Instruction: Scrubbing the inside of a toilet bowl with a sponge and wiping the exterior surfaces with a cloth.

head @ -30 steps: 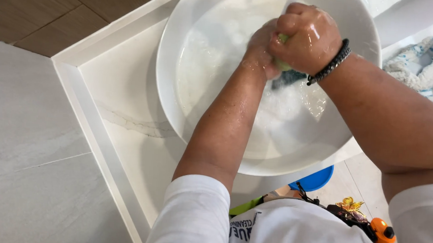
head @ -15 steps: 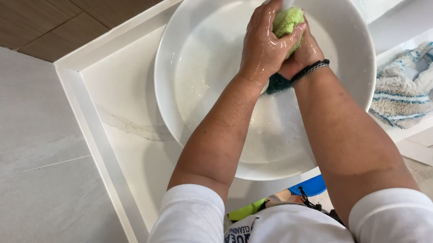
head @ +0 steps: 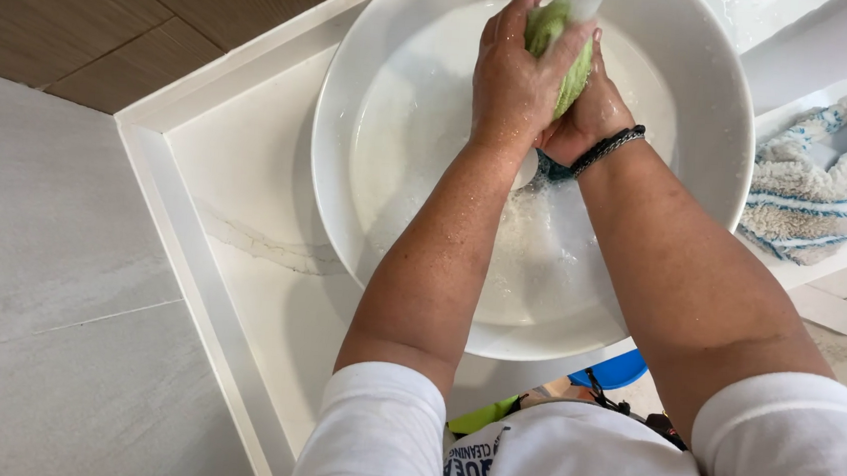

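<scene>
Both my hands squeeze a green cloth over a round white basin. My left hand wraps around the cloth from the left, fingers curled over its top. My right hand, with a dark braided bracelet at the wrist, presses the cloth from the right and is partly hidden behind it. A stream of tap water falls onto the cloth. Soapy water lies in the basin bottom.
The basin stands on a white marble counter with a raised rim. A white and blue striped towel lies on the counter to the right. Grey floor tiles spread at left, wood panelling at upper left.
My hands rose from the basin's soapy bottom toward the tap, and the green cloth now sits bunched between them under the running water.
</scene>
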